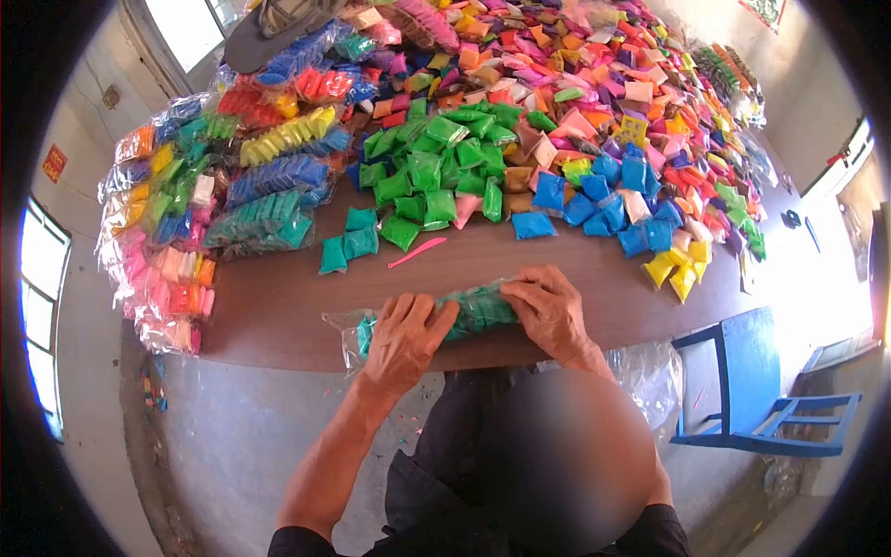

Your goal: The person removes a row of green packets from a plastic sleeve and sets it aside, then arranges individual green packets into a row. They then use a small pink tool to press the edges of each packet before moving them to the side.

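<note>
A long clear plastic bag of teal packets (481, 311) lies on the table's near edge. My left hand (404, 339) is closed over its left part, fingers pressed onto the plastic, and the bag's loose end spreads out to the left. At the other end my right hand (549, 306) pinches the bag between thumb and fingers. Just beyond the bag lies a pink plastic stick tool (417, 252). A few loose teal packets (350, 241) sit past my left hand, and a heap of green packets (436, 172) is farther back.
Bagged rows of packets (269, 176) are stacked at the left of the brown table (278, 306). A large mixed-colour heap of packets (594, 74) fills the back and right. Blue packets (608, 200) and yellow packets (682, 269) lie nearer. A blue chair (747, 376) stands at right.
</note>
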A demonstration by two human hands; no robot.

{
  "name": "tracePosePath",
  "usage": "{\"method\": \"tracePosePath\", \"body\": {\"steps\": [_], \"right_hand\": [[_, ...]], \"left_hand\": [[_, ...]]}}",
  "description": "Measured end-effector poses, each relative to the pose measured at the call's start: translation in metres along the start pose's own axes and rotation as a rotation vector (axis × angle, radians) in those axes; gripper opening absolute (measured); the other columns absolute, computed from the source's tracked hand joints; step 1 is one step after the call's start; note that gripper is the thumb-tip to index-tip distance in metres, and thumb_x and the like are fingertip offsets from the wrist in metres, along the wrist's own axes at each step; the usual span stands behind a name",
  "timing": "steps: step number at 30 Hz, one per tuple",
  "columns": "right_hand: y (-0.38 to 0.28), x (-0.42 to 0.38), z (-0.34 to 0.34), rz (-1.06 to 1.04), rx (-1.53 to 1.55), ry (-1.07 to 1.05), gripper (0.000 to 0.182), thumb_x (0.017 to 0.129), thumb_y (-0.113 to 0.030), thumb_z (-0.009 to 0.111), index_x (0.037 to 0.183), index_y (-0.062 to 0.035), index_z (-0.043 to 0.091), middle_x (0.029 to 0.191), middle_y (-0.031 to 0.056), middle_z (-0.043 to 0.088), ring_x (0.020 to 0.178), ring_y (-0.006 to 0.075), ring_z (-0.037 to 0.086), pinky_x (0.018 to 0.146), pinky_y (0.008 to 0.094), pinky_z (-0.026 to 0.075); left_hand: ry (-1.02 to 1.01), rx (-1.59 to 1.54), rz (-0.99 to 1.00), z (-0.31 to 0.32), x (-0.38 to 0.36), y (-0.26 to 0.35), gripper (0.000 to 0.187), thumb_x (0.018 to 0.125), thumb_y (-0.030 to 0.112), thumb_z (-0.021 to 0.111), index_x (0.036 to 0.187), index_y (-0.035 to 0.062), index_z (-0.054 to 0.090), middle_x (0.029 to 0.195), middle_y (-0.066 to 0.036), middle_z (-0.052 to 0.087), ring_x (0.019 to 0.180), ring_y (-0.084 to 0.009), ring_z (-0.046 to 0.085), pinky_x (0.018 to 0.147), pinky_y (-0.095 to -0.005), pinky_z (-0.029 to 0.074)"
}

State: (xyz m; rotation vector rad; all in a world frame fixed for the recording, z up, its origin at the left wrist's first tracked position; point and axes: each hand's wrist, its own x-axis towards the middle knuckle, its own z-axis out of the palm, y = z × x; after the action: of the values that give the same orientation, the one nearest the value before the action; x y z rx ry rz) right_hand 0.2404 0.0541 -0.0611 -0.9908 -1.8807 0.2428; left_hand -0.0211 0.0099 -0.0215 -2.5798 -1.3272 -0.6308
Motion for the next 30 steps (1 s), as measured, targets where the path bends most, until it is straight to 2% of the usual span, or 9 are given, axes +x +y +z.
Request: {"method": "tracePosePath", "body": {"steps": [8,11,14,17,20,23,26,30], "right_hand": [[0.009,-0.008,-0.012,-0.05,-0.011,-0.1,0.033,0.081,0.007,0.077,0.108,-0.011,0.08,0.112,0.0097,0.076,0.099,0.0332,0.078,0.084,0.0432,0.065],[0.006,-0.009,-0.015,-0.075,-0.021,-0.115,0.035,0.081,0.008,0.075,0.111,-0.0094,0.079,0.115,0.0101,0.076,0.101,0.0335,0.078,0.086,0.0437,0.066],[-0.005,-0.005,-0.025,-0.047,-0.045,-0.166,0.031,0.086,0.009,0.074,0.11,-0.0075,0.082,0.114,0.0114,0.077,0.104,0.0338,0.078,0.087,0.0424,0.065],[0.001,-0.011,-0.024,-0.106,-0.105,-0.156,0.034,0.086,0.009,0.072,0.114,-0.0073,0.082,0.117,0.0117,0.077,0.106,0.0347,0.077,0.09,0.0433,0.065],[-0.004,-0.018,-0.021,-0.065,-0.121,-0.172,0.039,0.085,0.008,0.071,0.12,-0.0058,0.08,0.122,0.0121,0.076,0.11,0.035,0.076,0.095,0.0442,0.063],[-0.013,-0.026,-0.027,-0.059,-0.235,-0.257,0.047,0.085,0.002,0.069,0.131,-0.0073,0.074,0.137,0.0122,0.07,0.122,0.0366,0.072,0.101,0.0476,0.06],[-0.025,-0.032,-0.03,-0.027,-0.316,-0.277,0.044,0.087,-0.002,0.067,0.13,-0.0071,0.074,0.143,0.0112,0.066,0.131,0.0334,0.066,0.104,0.0492,0.056],[-0.048,-0.022,-0.032,-0.01,-0.445,-0.295,0.044,0.086,-0.007,0.067,0.13,-0.0033,0.072,0.142,0.0143,0.064,0.138,0.0334,0.059,0.109,0.0487,0.049]], "left_hand": [[0.046,0.018,0.102,0.004,-0.003,-0.005,0.031,0.087,0.007,0.069,0.118,0.0034,0.071,0.105,-0.008,0.061,0.096,-0.0267,0.062,0.087,-0.0428,0.052],[0.057,0.04,0.135,0.005,-0.005,-0.007,0.03,0.087,0.01,0.068,0.116,0.002,0.07,0.107,-0.008,0.061,0.098,-0.0251,0.062,0.088,-0.0416,0.052],[0.068,0.051,0.151,0.005,-0.004,-0.006,0.03,0.087,0.011,0.068,0.116,0.0019,0.07,0.106,-0.007,0.061,0.097,-0.0241,0.062,0.088,-0.0406,0.052],[0.066,0.068,0.158,0.006,-0.005,-0.006,0.031,0.086,0.011,0.068,0.116,0.0016,0.07,0.105,-0.006,0.06,0.097,-0.0233,0.061,0.087,-0.0393,0.052],[0.068,0.082,0.165,0.008,-0.004,-0.005,0.031,0.086,0.011,0.068,0.116,0.0014,0.07,0.103,-0.006,0.059,0.096,-0.0228,0.061,0.087,-0.0385,0.052],[0.07,0.092,0.165,0.007,-0.004,-0.006,0.031,0.086,0.011,0.069,0.116,0.0018,0.07,0.102,-0.006,0.059,0.096,-0.0225,0.061,0.087,-0.0383,0.052],[0.09,0.099,0.18,0.007,-0.003,-0.004,0.029,0.085,0.012,0.069,0.113,0.0026,0.07,0.101,-0.006,0.058,0.095,-0.0222,0.06,0.086,-0.0378,0.052],[0.047,0.113,0.176,0.004,-0.002,-0.003,0.027,0.084,0.012,0.068,0.11,0.0034,0.069,0.099,-0.005,0.057,0.094,-0.022,0.059,0.085,-0.0374,0.051]]}}
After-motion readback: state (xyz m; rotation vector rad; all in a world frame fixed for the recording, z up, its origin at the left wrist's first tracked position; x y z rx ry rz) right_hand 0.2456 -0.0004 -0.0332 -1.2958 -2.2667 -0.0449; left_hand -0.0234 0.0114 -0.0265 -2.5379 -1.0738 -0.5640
